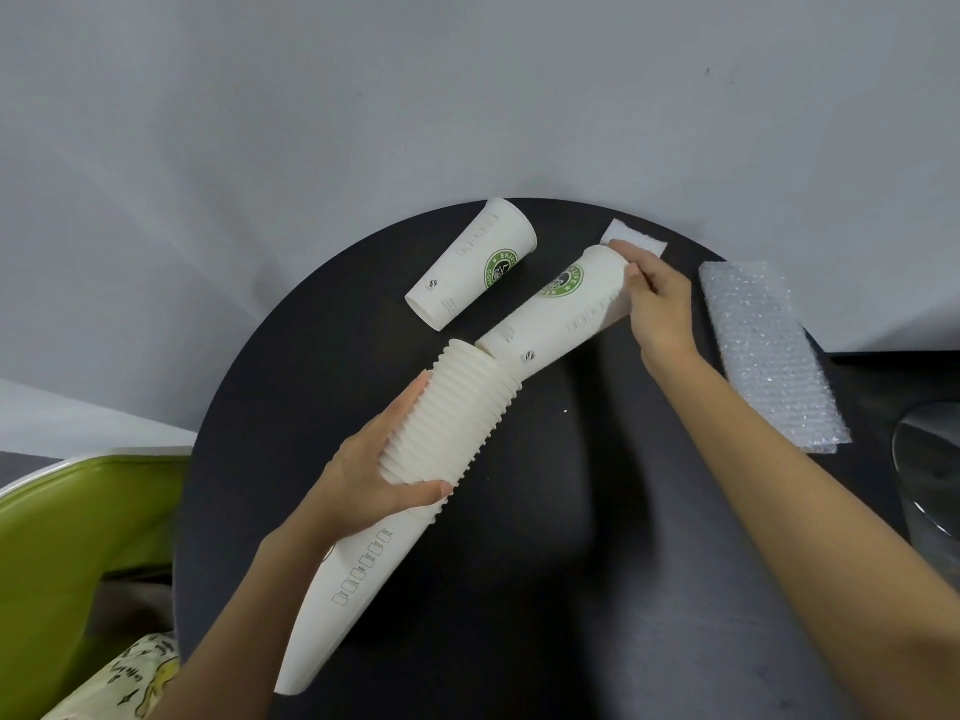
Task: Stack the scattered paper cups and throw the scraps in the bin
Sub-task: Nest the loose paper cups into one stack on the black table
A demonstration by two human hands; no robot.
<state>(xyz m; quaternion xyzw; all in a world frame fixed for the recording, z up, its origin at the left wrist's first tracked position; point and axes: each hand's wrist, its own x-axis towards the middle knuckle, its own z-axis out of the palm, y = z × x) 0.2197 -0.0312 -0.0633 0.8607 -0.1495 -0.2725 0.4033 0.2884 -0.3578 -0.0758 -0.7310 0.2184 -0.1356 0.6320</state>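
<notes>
Round black counter (545, 589) taken as landmark. Left hand (374, 475) over the counter's left-centre, fingers (415, 493) clenched around the ribbed rims of a long stack of nested white paper cups (452, 428); the stack's base end projects past the counter's near-left edge, its open end points toward the counter centre. Right hand (660, 309) at the counter's far-right part, fingers grasping the rim end of a single paper cup (561, 314) with a green logo, whose base meets the open mouth of the stack. A second logo cup (470, 265) lies on its side at the counter's far edge, apart from both hands. White foam scrap (636, 236) lies at the far edge, just beyond the right hand. Bubble wrap sheet (769, 350) lies on the counter's right edge. Green chair (78, 537) stands left of the counter.
</notes>
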